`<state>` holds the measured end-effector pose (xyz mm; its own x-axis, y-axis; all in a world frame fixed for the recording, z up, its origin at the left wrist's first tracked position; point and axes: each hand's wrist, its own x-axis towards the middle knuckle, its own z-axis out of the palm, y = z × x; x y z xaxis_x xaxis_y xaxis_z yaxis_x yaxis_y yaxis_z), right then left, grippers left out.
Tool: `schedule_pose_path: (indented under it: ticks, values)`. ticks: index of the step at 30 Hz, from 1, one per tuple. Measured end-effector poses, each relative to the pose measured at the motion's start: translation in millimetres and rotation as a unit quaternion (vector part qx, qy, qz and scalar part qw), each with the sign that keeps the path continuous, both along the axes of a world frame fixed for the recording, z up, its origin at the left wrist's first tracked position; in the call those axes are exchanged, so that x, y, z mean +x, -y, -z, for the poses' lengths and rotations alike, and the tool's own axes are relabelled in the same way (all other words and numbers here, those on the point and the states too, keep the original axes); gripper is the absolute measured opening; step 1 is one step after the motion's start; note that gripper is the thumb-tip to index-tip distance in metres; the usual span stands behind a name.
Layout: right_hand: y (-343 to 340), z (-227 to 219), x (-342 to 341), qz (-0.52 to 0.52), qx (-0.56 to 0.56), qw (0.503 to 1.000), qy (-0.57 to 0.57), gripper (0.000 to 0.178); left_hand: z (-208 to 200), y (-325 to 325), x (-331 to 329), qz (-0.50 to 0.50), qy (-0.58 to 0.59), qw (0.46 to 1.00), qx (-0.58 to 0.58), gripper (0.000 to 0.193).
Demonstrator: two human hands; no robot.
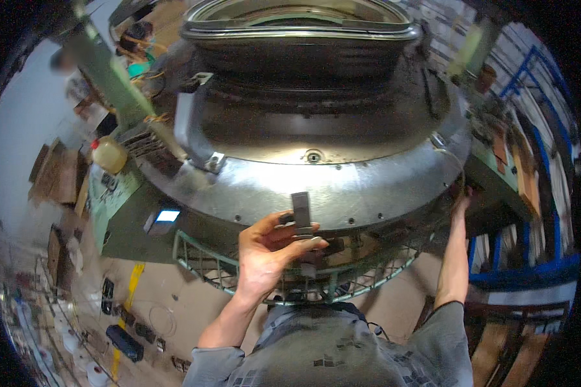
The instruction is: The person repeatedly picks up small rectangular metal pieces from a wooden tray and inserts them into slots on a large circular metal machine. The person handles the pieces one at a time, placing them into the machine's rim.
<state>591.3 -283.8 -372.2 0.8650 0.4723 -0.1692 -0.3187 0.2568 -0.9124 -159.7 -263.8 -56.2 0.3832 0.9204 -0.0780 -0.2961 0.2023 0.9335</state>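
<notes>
My left hand [265, 255] is closed, thumb against fingers, on a dark flat strip [301, 208]. The strip stands nearly upright in front of a large round machine's shiny metal rim [265, 187], its lower end reaching below the thumb. I cannot make out what kind of part it is. Stretched far to the right, my right hand [463, 195] is at the machine's right side, beside the lower edge of the rim. Its fingers are small and partly hidden there, so whether they hold anything does not show.
A curved green guard rail [332, 290] runs below the rim, close to my body. On the left are a lit screen [168, 216] and a yellowish jug with a red cap [109, 156]. Blue racks [541, 129] stand at right. Two people are in the far left background.
</notes>
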Motion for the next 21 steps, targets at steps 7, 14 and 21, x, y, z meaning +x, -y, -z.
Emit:
schedule_pose_path:
  ticks: [7,14,21]
  values:
    - [20,-89,-67,0.024,-0.329,0.915,0.231,0.045,5,2,7,0.003,0.015,1.0,0.008,0.04]
    - [96,-271,-410,-0.16,-0.061,0.865,0.471,0.019,8,-6,31,0.009,0.062,0.998,0.006,0.042]
    - [60,-294,-578,-0.367,-0.001,0.806,0.465,0.019,8,-15,38,0.014,0.111,0.993,-0.022,0.039]
